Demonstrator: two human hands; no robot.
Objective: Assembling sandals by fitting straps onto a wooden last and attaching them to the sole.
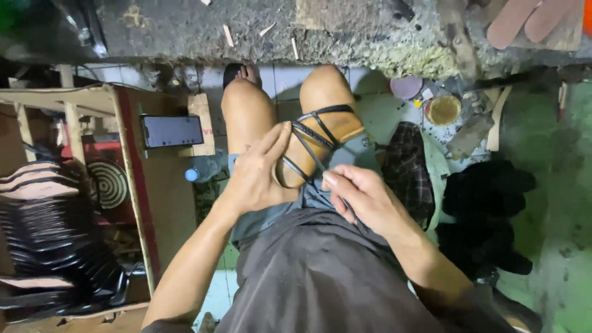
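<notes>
A tan sandal sole [345, 131] with thin black straps [316, 135] rests across my lap, against my right knee. My left hand [259, 176] grips the near end of the sole, its fingers spread over the edge and touching the straps. My right hand [361, 197] is closed around a thin dark tool or strap end that runs up to where the straps cross. I sit with bare knees and a dark apron [320, 277] over my lap.
A stack of black and tan soles [49, 234] fills a wooden crate [132, 185] at the left, with a phone [172, 131] on its edge. A plastic bottle [203, 169], a checked cloth [410, 166], a round tin [443, 110] and dark bundles [487, 216] lie around.
</notes>
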